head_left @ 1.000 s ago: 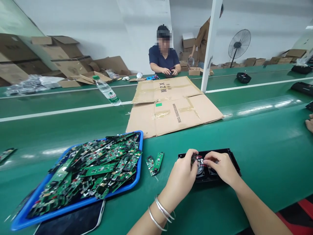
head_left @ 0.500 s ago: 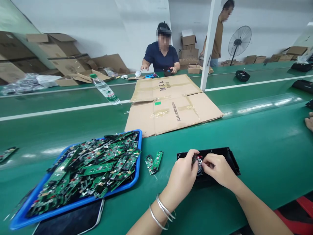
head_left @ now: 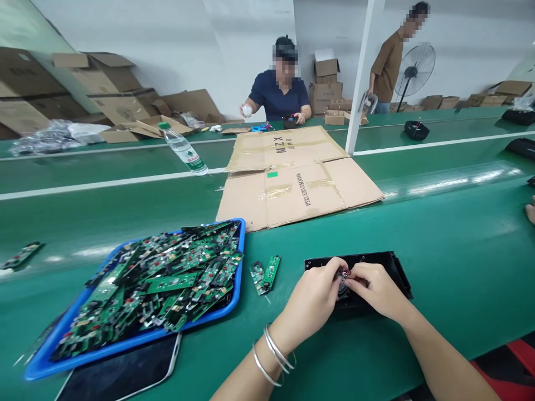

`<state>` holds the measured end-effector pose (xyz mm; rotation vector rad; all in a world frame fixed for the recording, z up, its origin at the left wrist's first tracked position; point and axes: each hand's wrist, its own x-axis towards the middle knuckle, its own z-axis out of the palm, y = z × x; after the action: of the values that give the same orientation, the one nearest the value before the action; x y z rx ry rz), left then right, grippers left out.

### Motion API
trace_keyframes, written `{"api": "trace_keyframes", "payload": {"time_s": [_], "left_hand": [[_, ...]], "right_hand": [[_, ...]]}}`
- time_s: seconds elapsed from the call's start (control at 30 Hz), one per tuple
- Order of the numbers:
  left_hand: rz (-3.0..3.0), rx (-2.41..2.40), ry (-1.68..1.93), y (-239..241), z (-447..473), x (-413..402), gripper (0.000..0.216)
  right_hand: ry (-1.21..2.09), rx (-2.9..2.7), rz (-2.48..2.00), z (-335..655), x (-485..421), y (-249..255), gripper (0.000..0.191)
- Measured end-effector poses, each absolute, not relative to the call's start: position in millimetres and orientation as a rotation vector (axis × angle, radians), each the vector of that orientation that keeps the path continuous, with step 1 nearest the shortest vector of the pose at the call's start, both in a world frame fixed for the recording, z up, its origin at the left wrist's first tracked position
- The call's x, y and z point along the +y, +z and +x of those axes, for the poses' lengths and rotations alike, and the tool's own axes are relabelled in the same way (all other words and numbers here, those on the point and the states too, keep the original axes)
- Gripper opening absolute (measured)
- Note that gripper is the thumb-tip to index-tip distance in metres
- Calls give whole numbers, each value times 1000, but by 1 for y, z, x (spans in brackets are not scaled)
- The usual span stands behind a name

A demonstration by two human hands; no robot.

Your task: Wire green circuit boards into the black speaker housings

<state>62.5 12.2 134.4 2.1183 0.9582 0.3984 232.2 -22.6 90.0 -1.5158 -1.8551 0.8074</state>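
A black plastic housing (head_left: 388, 265) with round speaker units lies on the green table in front of me. Both hands work over its middle. My left hand (head_left: 311, 303), with silver bangles on the wrist, is closed in a pinch on a small part with red wires (head_left: 344, 274). My right hand (head_left: 374, 289) is pinched on the same small part from the other side. Two loose green circuit boards (head_left: 265, 273) lie just left of the housing.
A blue tray (head_left: 238, 292) heaped with several green circuit boards sits at left, over a phone (head_left: 125, 373). Flattened cardboard (head_left: 292, 178) and a water bottle (head_left: 184, 150) lie beyond. A seated person works across the table; another stands by a fan (head_left: 413, 69). Someone's hand (head_left: 530, 211) shows at right.
My hands stayed pinched over the housing, drawing slightly closer together. The seated person raised a hand with a white object; the standing person moved right.
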Motion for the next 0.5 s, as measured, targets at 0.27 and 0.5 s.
{"api": "trace_keyframes", "payload": {"time_s": [0.27,0.5], "left_hand": [[1956,891,431,138,56,20,20],[1886,893,451,137,59,21,20]], "right_hand": [[794,-1836,-1527,235,-21,86,16],[768,-1834,-1546,230,-21,84,18]]}}
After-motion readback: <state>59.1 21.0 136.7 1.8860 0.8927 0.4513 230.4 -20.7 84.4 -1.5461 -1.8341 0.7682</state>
